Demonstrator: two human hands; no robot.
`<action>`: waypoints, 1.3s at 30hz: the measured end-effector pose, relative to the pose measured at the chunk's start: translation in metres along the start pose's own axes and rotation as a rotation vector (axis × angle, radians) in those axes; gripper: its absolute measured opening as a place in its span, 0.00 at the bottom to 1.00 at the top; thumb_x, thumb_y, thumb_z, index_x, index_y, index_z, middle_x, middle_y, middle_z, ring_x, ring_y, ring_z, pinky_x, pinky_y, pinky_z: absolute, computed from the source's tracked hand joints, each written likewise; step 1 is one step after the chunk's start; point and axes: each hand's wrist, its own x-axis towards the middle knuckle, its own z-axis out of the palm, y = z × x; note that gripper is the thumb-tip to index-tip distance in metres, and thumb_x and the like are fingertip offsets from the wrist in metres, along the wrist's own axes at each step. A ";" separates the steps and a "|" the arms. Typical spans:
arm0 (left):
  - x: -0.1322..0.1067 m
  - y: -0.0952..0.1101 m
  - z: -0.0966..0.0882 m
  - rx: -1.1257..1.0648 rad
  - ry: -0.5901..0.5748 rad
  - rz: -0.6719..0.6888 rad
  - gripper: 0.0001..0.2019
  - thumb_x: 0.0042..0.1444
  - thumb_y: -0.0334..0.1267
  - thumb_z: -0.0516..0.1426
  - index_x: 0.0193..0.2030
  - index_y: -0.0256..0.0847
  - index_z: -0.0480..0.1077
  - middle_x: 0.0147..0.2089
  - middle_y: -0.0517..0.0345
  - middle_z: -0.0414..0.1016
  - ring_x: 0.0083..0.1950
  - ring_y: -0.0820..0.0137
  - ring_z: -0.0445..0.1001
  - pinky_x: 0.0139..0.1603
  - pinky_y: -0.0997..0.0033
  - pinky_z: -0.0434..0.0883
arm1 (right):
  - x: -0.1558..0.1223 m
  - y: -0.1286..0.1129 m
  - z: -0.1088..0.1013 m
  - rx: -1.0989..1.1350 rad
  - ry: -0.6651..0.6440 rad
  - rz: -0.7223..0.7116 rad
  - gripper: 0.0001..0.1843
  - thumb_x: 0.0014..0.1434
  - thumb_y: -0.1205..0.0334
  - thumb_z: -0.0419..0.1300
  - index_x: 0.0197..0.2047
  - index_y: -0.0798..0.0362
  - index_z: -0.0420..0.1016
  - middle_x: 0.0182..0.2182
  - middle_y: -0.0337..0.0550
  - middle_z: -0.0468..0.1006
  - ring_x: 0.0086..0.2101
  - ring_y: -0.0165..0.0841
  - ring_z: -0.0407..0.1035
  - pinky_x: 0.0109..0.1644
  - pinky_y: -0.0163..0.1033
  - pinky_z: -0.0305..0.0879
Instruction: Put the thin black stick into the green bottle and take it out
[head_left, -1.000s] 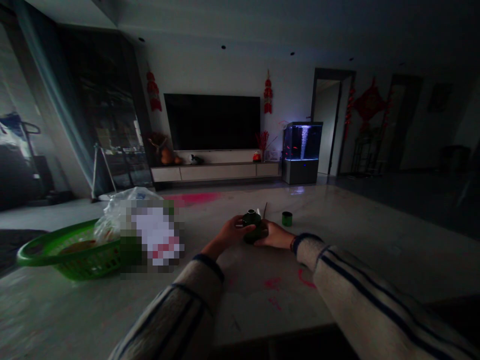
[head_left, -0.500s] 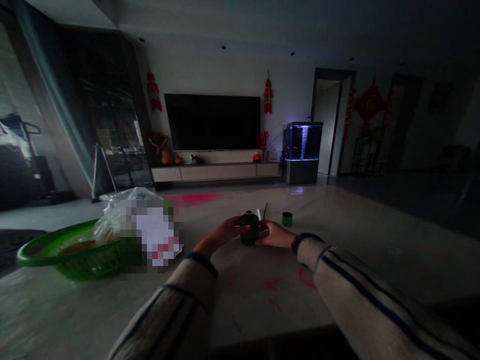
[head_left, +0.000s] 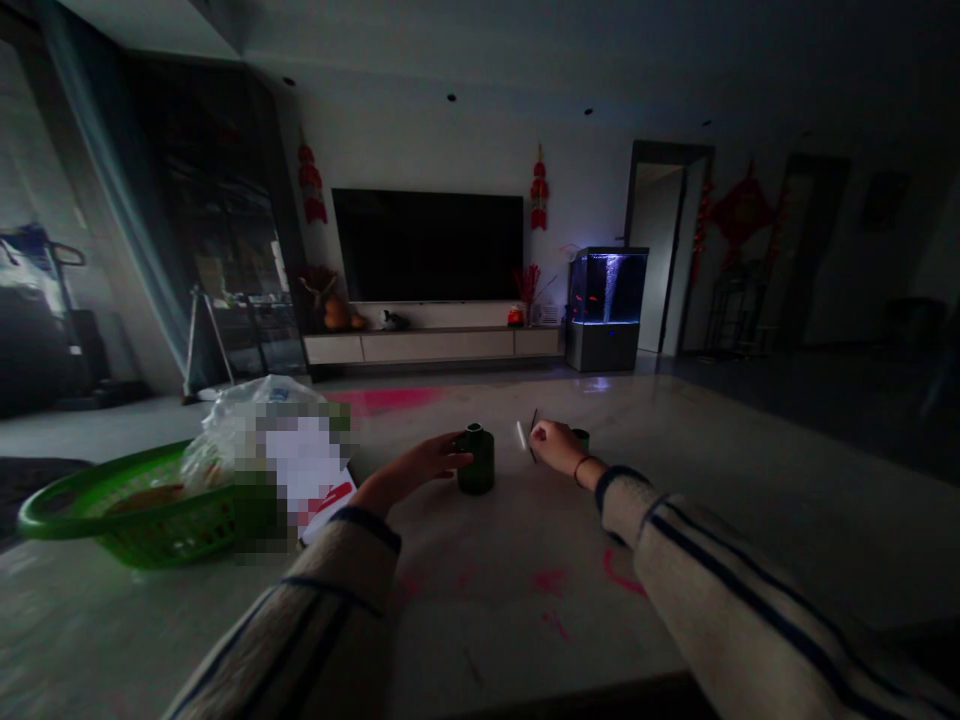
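Observation:
A small dark green bottle [head_left: 477,459] stands upright on the pale table [head_left: 525,560]. My left hand [head_left: 420,465] rests against its left side, fingers around it. My right hand [head_left: 553,445] is off the bottle, to its right, fingers pinched on a thin dark stick [head_left: 533,424] that points up. A short pale strip [head_left: 520,434] lies just left of that hand. A small green cap [head_left: 581,437] sits behind my right hand, partly hidden.
A green plastic basket [head_left: 112,510] with a clear plastic bag [head_left: 240,420] stands at the left, a blurred-out packet next to it. Red marks [head_left: 551,583] stain the tabletop. Beyond are a TV [head_left: 427,245], a cabinet and a lit fish tank [head_left: 606,290]. The room is dim.
My right hand has left the bottle, moved right and taken hold of the thin stick. The bottle, earlier tilted between both hands, now stands upright with only my left hand on it.

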 end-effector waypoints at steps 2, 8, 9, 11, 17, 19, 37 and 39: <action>0.000 0.000 -0.001 -0.006 0.023 -0.009 0.29 0.37 0.44 0.63 0.50 0.46 0.67 0.49 0.51 0.72 0.50 0.63 0.69 0.42 0.68 0.66 | 0.009 -0.007 -0.001 -0.069 -0.029 0.006 0.09 0.50 0.64 0.53 0.30 0.55 0.74 0.31 0.45 0.77 0.33 0.31 0.70 0.34 0.31 0.59; 0.003 -0.008 -0.008 0.015 0.032 -0.046 0.30 0.37 0.45 0.62 0.51 0.47 0.66 0.51 0.52 0.71 0.51 0.62 0.67 0.40 0.69 0.66 | 0.035 -0.022 0.002 -0.292 -0.202 0.062 0.12 0.49 0.62 0.56 0.34 0.58 0.77 0.38 0.58 0.76 0.41 0.39 0.71 0.39 0.35 0.62; 0.005 -0.010 -0.008 0.010 0.042 -0.037 0.30 0.37 0.45 0.62 0.51 0.48 0.65 0.51 0.52 0.71 0.51 0.62 0.68 0.39 0.69 0.66 | 0.037 -0.024 0.004 -0.297 -0.217 0.079 0.12 0.48 0.62 0.57 0.34 0.58 0.77 0.39 0.59 0.76 0.42 0.41 0.70 0.39 0.37 0.63; 0.007 -0.015 -0.009 0.013 0.074 -0.036 0.31 0.36 0.45 0.63 0.51 0.48 0.65 0.50 0.51 0.71 0.50 0.62 0.68 0.38 0.70 0.66 | 0.040 -0.027 0.009 -0.300 -0.246 0.113 0.12 0.45 0.64 0.59 0.34 0.58 0.77 0.39 0.60 0.76 0.41 0.44 0.71 0.38 0.40 0.64; 0.012 -0.021 -0.008 0.036 0.061 -0.011 0.29 0.37 0.45 0.62 0.51 0.48 0.65 0.50 0.52 0.71 0.48 0.63 0.70 0.37 0.71 0.66 | 0.048 -0.030 0.013 -0.290 -0.350 0.170 0.08 0.35 0.68 0.65 0.24 0.56 0.77 0.25 0.52 0.78 0.34 0.43 0.73 0.32 0.39 0.66; 0.011 -0.019 -0.007 0.026 0.068 -0.014 0.29 0.37 0.45 0.63 0.50 0.48 0.66 0.50 0.52 0.71 0.48 0.62 0.69 0.36 0.71 0.65 | 0.053 -0.026 0.009 -0.282 -0.368 0.164 0.04 0.35 0.68 0.64 0.21 0.56 0.75 0.21 0.49 0.76 0.31 0.41 0.73 0.30 0.37 0.66; -0.008 0.003 0.005 0.067 0.106 -0.066 0.30 0.39 0.45 0.62 0.52 0.44 0.63 0.51 0.49 0.70 0.49 0.61 0.69 0.37 0.70 0.66 | 0.041 -0.056 -0.067 0.079 -0.317 -0.242 0.04 0.45 0.71 0.56 0.23 0.59 0.72 0.18 0.39 0.71 0.19 0.24 0.63 0.24 0.29 0.58; -0.008 0.002 0.006 0.066 0.096 -0.067 0.31 0.40 0.43 0.62 0.54 0.44 0.61 0.51 0.49 0.69 0.49 0.61 0.68 0.39 0.69 0.66 | 0.037 -0.067 -0.073 0.159 -0.266 -0.295 0.03 0.46 0.70 0.56 0.26 0.59 0.72 0.20 0.39 0.72 0.20 0.24 0.64 0.24 0.29 0.59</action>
